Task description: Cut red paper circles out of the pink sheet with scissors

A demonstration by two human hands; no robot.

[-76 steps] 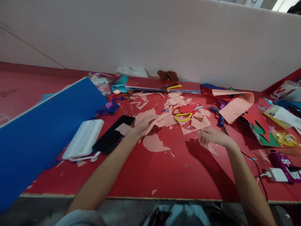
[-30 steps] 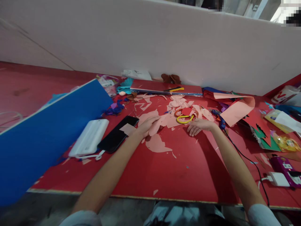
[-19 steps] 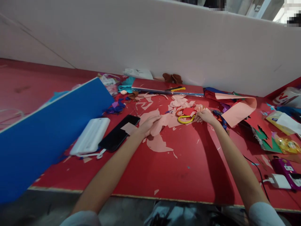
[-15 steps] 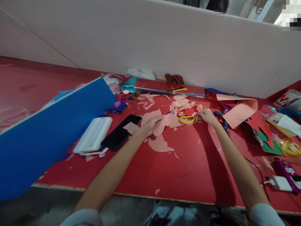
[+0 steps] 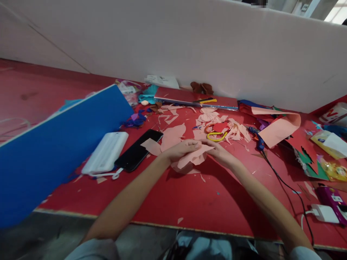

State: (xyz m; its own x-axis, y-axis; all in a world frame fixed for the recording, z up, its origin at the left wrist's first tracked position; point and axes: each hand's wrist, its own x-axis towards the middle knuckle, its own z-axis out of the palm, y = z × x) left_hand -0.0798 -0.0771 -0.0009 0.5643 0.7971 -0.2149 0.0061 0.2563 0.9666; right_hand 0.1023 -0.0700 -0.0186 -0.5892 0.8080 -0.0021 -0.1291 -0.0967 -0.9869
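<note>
My left hand [image 5: 183, 149] is closed on a pale pink cut-out piece [image 5: 193, 157], thumb on top, just above the red table. My right hand [image 5: 221, 154] meets it at the piece's right edge, its fingers partly hidden behind the pink material. I cannot tell paper from felt. More pink cut-outs [image 5: 175, 134] lie flat beyond my left hand. Scissors [image 5: 217, 137] with yellow and orange handles rest beyond my right hand, their blades hidden under pink scraps [image 5: 238, 130].
A blue glue gun [image 5: 259, 141] with a black cord lies at right. On the left are a black phone [image 5: 139, 151], a white power bank [image 5: 107, 153] and a large blue board [image 5: 67, 155]. A yellow cutter knife [image 5: 207, 100] rests at the back, before a white partition [image 5: 162, 39].
My right hand has come left from the scraps beside the scissors to meet my left hand. The pink piece is now lifted and held between them.
</note>
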